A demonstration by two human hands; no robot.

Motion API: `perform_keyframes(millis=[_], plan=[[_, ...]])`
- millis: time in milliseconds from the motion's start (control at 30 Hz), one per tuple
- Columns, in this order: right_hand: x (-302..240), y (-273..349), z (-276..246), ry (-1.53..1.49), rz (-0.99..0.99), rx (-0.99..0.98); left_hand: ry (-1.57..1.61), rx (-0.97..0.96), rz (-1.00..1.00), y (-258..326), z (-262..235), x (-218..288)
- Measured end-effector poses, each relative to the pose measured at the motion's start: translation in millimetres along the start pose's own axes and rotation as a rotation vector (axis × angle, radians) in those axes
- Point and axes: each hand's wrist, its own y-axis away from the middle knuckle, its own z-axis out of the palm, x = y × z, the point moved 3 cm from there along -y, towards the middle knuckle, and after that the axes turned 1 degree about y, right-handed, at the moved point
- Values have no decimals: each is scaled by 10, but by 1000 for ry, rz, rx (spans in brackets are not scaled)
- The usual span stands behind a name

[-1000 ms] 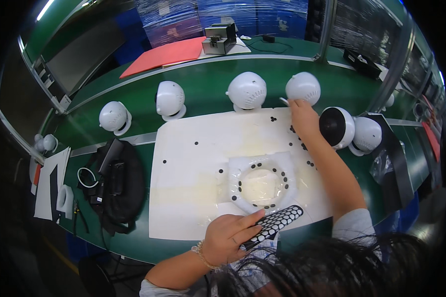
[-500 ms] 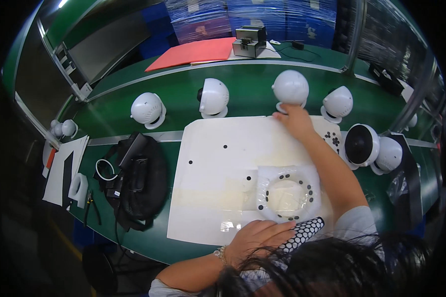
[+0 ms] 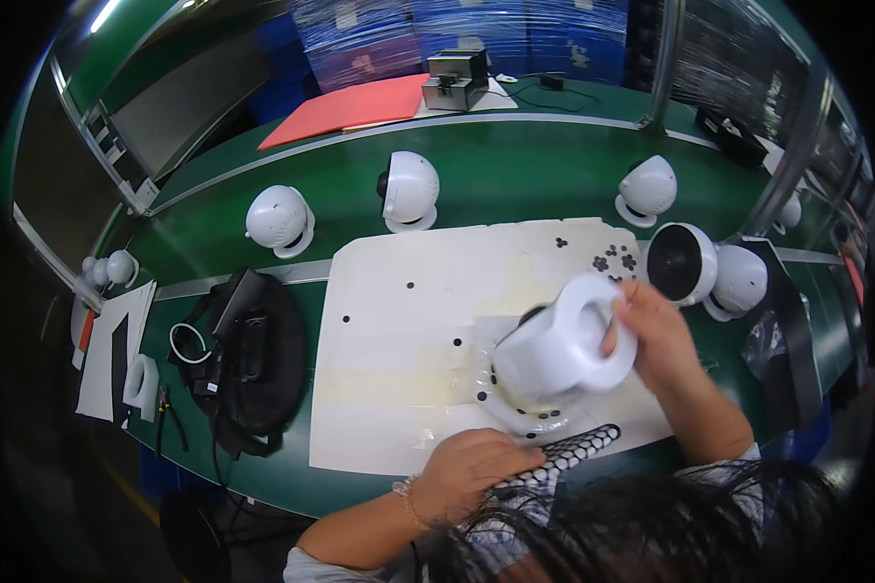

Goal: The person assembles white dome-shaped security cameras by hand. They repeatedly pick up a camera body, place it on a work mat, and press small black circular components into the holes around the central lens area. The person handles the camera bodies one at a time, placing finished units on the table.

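Observation:
My right hand (image 3: 656, 335) grips a white dome-shaped camera (image 3: 544, 355) by its ring-shaped base. The camera is tipped over, its base turned up toward the right and its dark front mostly hidden. It hangs above a translucent ring-shaped holder (image 3: 496, 408) on the white board (image 3: 379, 360), hiding most of it. Small black round pads dot the holder's rim. Near the front edge, my left hand (image 3: 472, 471) lies flat with fingers stretched, touching a black strip (image 3: 578, 452) patterned with white rounded cells.
More white dome cameras stand along the back, one (image 3: 280, 219) at left and another (image 3: 647, 189) at right. Two crowd the right side, one with a black face (image 3: 681, 262). A black bag (image 3: 262, 369), pliers (image 3: 170, 420) and a white ring (image 3: 188, 343) lie left.
My right hand has lifted a white camera from the back row and brought it near, tipped over the ring holder. The left hand stays by the patterned strip. The view has shifted slightly.

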Motion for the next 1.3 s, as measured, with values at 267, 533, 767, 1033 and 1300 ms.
perform_keyframes(millis=[267,533,767,1033,1300], plan=[[-55,479,-17,991,-632,55,238,290,-396,-108,-75,35],[-32,636,212,1077,-1026,-311,386,394,-475,-16,-19,-40],[-44,605,167,904,-831,-314,217,344,-571,0,-75,-5],[-234,641,139,946,-1102,-266,181,332,-545,-36,-79,16],[-207,694,299,1142,-1185,-391,101,342,-395,-30,-47,15]])
